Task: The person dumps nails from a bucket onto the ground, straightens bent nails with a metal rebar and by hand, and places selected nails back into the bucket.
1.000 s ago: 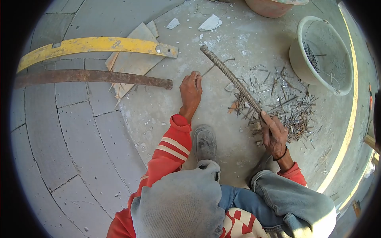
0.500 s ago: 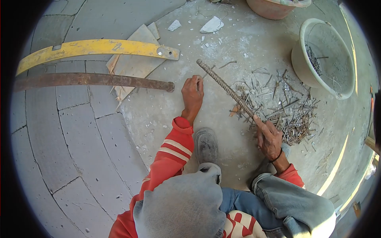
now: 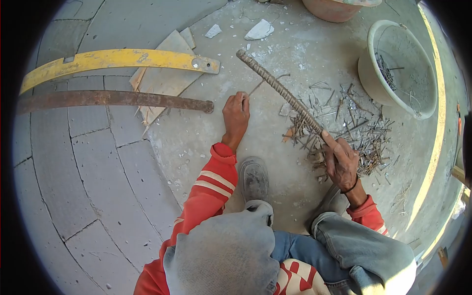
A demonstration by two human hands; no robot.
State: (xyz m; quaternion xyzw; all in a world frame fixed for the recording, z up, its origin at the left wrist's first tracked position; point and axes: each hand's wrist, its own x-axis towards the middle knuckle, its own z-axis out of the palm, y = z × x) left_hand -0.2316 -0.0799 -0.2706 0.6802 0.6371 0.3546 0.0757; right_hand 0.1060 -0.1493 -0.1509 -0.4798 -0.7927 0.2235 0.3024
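My left hand point(image 3: 236, 115) is closed in a pinch on a thin nail point(image 3: 256, 88), whose free end points up and right toward the bar. In my right hand point(image 3: 341, 160) is the lower end of a ribbed steel rebar point(image 3: 285, 92), with the index finger laid along it. The rebar slants up and left, its far end just above and right of my left hand. Beneath and beside my right hand lies a loose pile of nails point(image 3: 368, 142), many bent, on the concrete floor.
A pale bucket point(image 3: 364, 73) with some nails inside stands at upper right, a reddish basin point(image 3: 328, 12) behind it. To the left lie a yellow level point(image 3: 132, 58), a rusty bar point(image 3: 118, 100) and a board point(image 3: 169, 73). Grey blocks point(image 3: 113, 182) cover the left side.
My right hand has moved slightly right and the rebar's far end has shifted up and left. My left hand keeps its pinch in nearly the same place.
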